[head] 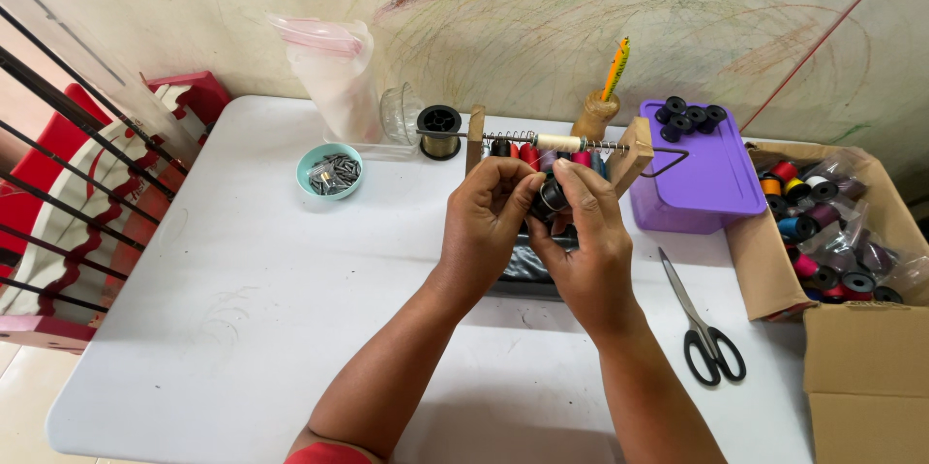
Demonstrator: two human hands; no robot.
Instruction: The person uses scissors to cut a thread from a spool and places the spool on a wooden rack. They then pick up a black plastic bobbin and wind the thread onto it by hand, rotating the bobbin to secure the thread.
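I see my left hand (484,222) and right hand (585,241) pinching a small black spool (552,198) between fingertips just in front of the wooden spool rack (634,156), scissors (702,324) to its right, teal bowl (330,171) well left.

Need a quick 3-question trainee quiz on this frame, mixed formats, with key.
1. True or false: the scissors lie to the right of the right hand.
2. What do both hands hold between them? A) a small black spool B) the teal bowl C) a pen
3. Fill in: the loose black spools sit on top of the ___ box.

Key: 1 true; 2 A; 3 purple. The left hand and right hand pinch the spool in front of the wooden thread rack.
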